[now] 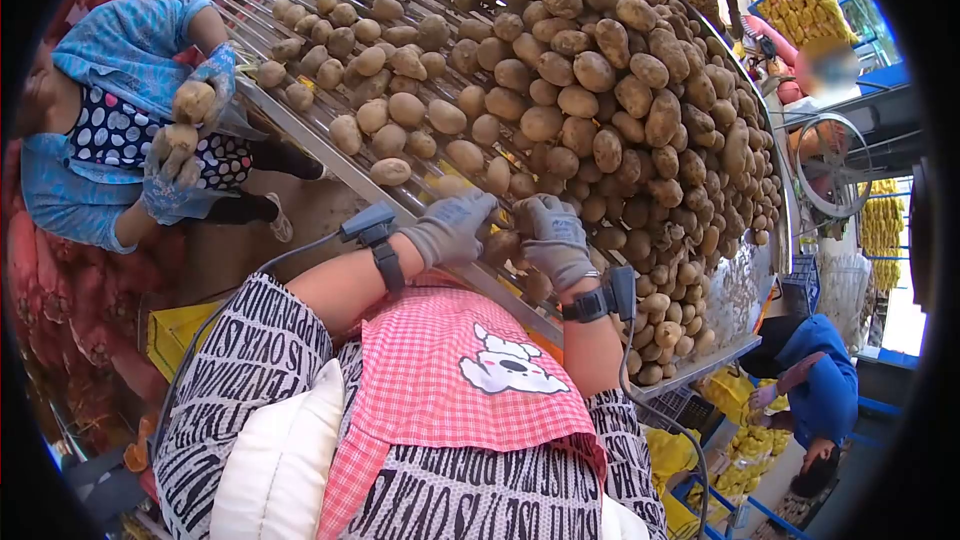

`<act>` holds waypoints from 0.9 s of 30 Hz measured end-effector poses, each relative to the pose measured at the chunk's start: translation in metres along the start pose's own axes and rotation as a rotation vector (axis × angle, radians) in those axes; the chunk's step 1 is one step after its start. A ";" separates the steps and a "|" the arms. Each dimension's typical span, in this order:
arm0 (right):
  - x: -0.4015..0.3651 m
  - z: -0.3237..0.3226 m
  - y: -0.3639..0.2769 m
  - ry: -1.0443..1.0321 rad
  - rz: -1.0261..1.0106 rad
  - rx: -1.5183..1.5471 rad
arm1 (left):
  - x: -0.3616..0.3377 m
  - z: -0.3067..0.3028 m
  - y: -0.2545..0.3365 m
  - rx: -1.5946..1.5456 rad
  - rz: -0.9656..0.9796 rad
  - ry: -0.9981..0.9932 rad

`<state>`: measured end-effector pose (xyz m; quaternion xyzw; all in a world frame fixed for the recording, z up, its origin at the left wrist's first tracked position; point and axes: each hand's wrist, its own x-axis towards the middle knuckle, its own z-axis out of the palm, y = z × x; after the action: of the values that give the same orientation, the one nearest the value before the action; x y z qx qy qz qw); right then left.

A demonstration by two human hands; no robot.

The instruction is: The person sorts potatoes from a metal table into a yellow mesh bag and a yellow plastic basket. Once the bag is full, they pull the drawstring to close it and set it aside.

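Both of my hands wear grey gloves and rest at the near edge of a metal roller table (330, 155) covered with potatoes (570, 70). My left hand (450, 227) has its fingers bent over the potatoes by the rail; whether it grips one is hidden. Just to its right, my right hand (553, 237) curls its fingers down among the potatoes, and its fingertips are partly hidden. A darker potato (500, 247) lies between the two hands. Black bands with small devices circle both wrists.
At the left, a co-worker (130, 130) in blue sleeves and gloves holds potatoes beside the table. Another person (815, 380) in blue bends at the lower right near yellow net bags (745, 460). Red sacks (90, 310) are piled at the left. A metal wheel (832, 165) stands at the right.
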<state>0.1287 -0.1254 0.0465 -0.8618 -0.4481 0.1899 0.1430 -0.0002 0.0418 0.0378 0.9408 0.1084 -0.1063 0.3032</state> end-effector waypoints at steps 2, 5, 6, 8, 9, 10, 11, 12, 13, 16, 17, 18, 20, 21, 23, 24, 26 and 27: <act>-0.011 0.004 0.001 0.049 -0.031 0.007 | -0.012 0.000 -0.017 -0.259 0.111 0.122; -0.025 0.010 0.006 0.140 -0.078 0.029 | -0.029 -0.030 -0.036 -1.416 -0.230 0.006; -0.029 0.012 0.006 0.205 -0.056 0.114 | -0.025 -0.033 -0.051 -1.615 -0.079 0.122; -0.032 0.011 0.013 0.247 -0.033 0.250 | -0.011 -0.065 -0.076 -1.710 -0.124 0.177; -0.033 0.012 0.019 0.249 -0.032 0.248 | 0.007 -0.072 -0.099 -1.517 -0.133 0.319; -0.034 0.013 0.024 0.248 -0.037 0.301 | 0.025 -0.078 -0.118 -1.321 -0.143 0.453; -0.037 0.014 0.028 0.244 -0.042 0.353 | 0.030 -0.106 -0.110 -0.686 -0.231 0.499; -0.039 0.014 0.028 0.239 -0.045 0.349 | 0.033 -0.133 -0.097 -0.049 -0.303 0.511; -0.037 0.014 0.027 0.237 0.123 0.839 | 0.045 -0.133 -0.105 -0.053 -0.311 0.516; -0.034 0.017 0.034 0.203 0.258 1.654 | 0.073 -0.130 -0.108 0.375 -0.330 0.148; -0.033 0.023 0.041 0.185 0.215 1.982 | 0.080 -0.133 -0.099 0.473 -0.348 -0.032; -0.031 0.031 0.046 0.163 0.177 2.094 | 0.085 -0.136 -0.090 0.566 -0.364 -0.216; -0.016 0.012 0.018 0.139 0.201 2.279 | 0.091 -0.143 -0.073 0.642 -0.355 -0.313; -0.008 0.002 0.001 0.122 0.229 2.471 | 0.089 -0.148 -0.069 0.724 -0.339 -0.418; 0.013 0.004 -0.012 0.125 0.300 2.519 | 0.094 -0.140 -0.083 0.746 -0.304 -0.370; 0.023 0.005 -0.019 0.144 0.410 2.482 | 0.091 -0.140 -0.084 0.723 -0.271 -0.353; 0.034 0.004 -0.033 0.149 0.511 2.343 | 0.082 -0.145 -0.092 0.591 -0.198 -0.284; 0.037 0.006 -0.037 0.157 0.505 2.344 | 0.070 -0.156 -0.090 0.414 -0.200 -0.250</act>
<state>0.1185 -0.0735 0.0491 -0.2804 0.1885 0.4516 0.8258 0.0638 0.2151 0.0935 0.9469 0.1383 -0.2711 0.1035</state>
